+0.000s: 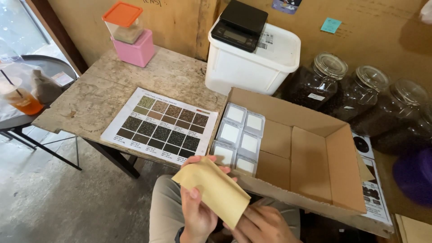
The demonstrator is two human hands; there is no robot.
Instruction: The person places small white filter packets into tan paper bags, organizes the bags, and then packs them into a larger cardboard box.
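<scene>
While the left hand [195, 211] pinches a flat tan paper pouch [213, 189] at the bottom centre, the right hand [263, 225] grips its lower corner; just above, the cardboard box [315, 157] holds six white packets [238, 137] at its left end, the rest bare

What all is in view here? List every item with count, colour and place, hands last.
paper pouch: 1, tan, held in both hands
cardboard box: 1, brown, open, on table
small packets: 6 visible, white, box's left end
colour chart sheet: 1, brown and dark swatches, table
lidded tub: 1, white, behind box
scale: 1, black, on tub
glass jars: 3, dark contents, right
small containers: 2, orange-lidded atop pink, table's back corner
iced drink: 1, orange, side table left
left hand: grips pouch
right hand: under pouch's lower end
</scene>
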